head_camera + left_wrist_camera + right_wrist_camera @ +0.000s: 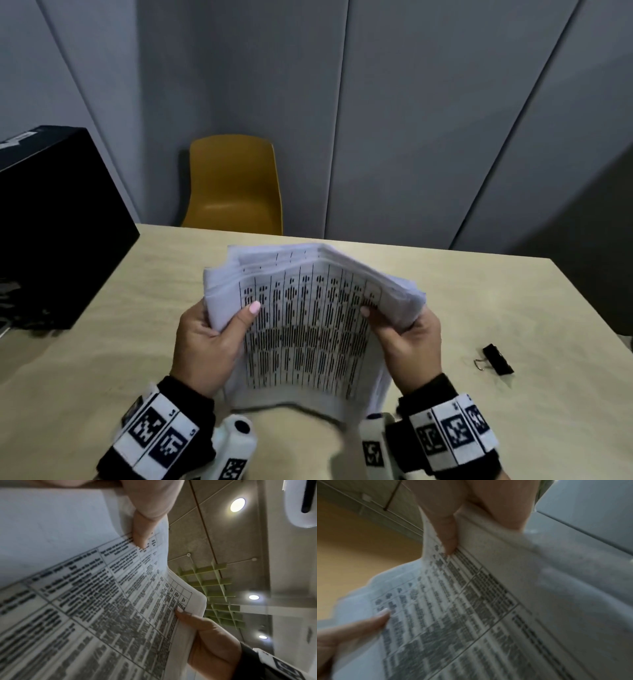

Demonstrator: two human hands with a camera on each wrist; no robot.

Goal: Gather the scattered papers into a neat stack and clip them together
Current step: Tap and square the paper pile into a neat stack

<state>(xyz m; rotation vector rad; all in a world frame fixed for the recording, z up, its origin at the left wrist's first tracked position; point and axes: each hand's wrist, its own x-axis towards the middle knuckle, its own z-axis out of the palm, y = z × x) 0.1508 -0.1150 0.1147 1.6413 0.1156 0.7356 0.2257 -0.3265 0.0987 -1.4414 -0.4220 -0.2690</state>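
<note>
A bundle of printed papers (pixel 308 318) with a table of text on the top sheet is held up off the table, bowed, its sheets unevenly aligned. My left hand (pixel 209 342) grips its left edge, thumb on top. My right hand (pixel 407 339) grips the right edge the same way. In the left wrist view the papers (pixel 85 601) fill the left side, with my left thumb (pixel 140 534) on them and my right hand (pixel 211 635) at the far edge. The right wrist view shows the papers (pixel 488 615) blurred under my right thumb (pixel 447 539). A black binder clip (pixel 496 359) lies on the table at the right.
The light wooden table (pixel 102 359) spreads under the papers. A black box (pixel 51 222) stands on its left end. A yellow chair (pixel 236 188) sits beyond the far edge, against grey wall panels.
</note>
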